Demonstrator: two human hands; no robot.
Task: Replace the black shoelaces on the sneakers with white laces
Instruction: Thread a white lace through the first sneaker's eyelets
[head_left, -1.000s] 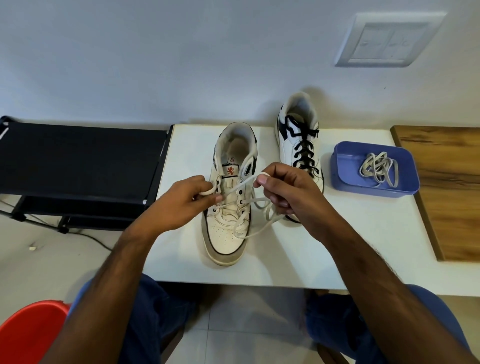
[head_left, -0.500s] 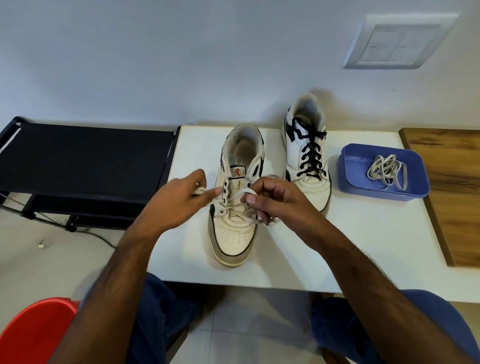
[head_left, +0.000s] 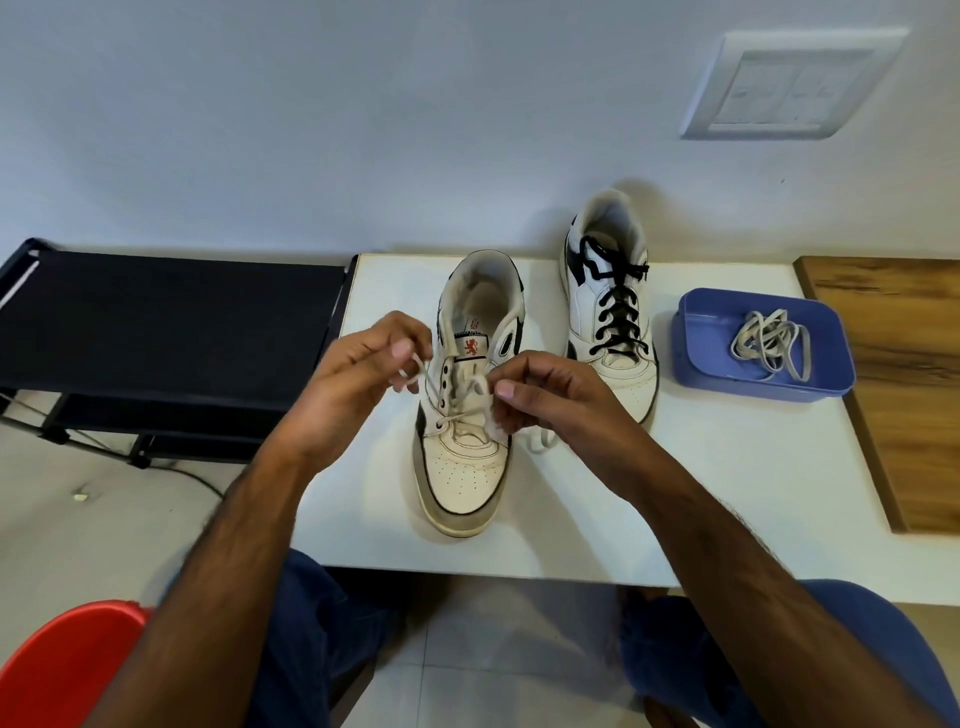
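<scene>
Head | near sneaker (head_left: 465, 431) half-laced white | both hands' fingers (head_left: 402, 349) pinch white lace (head_left: 467, 408)

White table (head_left: 727, 467): sneakers (head_left: 462, 415), blue tray (head_left: 696, 358).

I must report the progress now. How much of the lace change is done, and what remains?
Done: the near sneaker has no black lace. In hand: the left hand and right hand each pinch the white lace, threaded through its lower eyelets only. Left: the far sneaker keeps its black laces; a spare lace waits in the blue tray.
</scene>
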